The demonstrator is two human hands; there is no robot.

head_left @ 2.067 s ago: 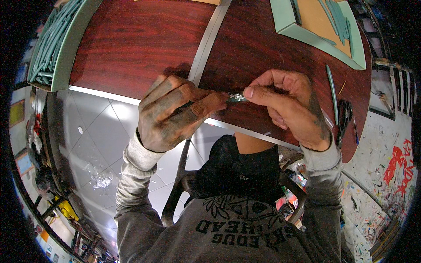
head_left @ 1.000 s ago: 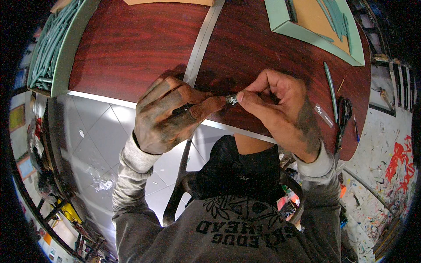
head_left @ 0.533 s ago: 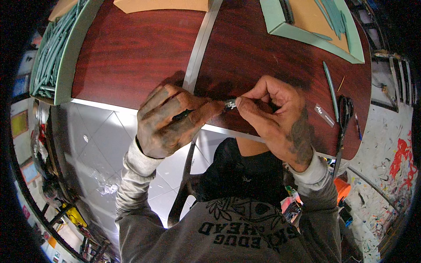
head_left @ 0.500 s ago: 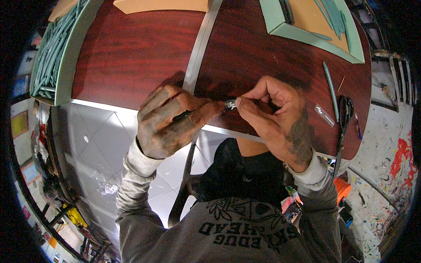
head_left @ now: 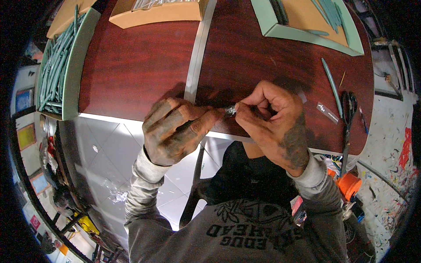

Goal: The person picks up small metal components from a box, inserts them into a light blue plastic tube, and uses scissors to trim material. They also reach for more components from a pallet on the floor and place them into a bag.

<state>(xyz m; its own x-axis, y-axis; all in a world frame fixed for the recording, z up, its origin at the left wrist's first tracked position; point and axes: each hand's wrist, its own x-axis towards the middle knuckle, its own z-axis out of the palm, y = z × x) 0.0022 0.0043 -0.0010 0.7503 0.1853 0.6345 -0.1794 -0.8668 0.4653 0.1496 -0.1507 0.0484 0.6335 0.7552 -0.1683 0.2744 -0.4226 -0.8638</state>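
Note:
Just above the near table edge, both hands meet at a small dark label with white marks (head_left: 230, 111). My left hand (head_left: 173, 131) pinches its left end, with thumb and forefinger pressed together. At its other end, my right hand (head_left: 278, 127) grips it between thumb and fingertips. Fingers cover much of the label, so its full shape is hidden. To the right of my right hand lies a clear strip with white print (head_left: 327, 113). A slim green pen-like stick (head_left: 332, 87) and black-handled scissors (head_left: 348, 109) rest beside it.
A green box (head_left: 75, 72) full of green sticks stands at the left. An open cardboard box (head_left: 160, 16) sits at the back, and another green box (head_left: 313, 39) holds sticks at the back right. A thin brown stick (head_left: 342, 78) lies near the scissors.
The view has shifted slightly, showing more of the cardboard box at the back. Both hands keep their pinch on the label, with only slight finger movement.

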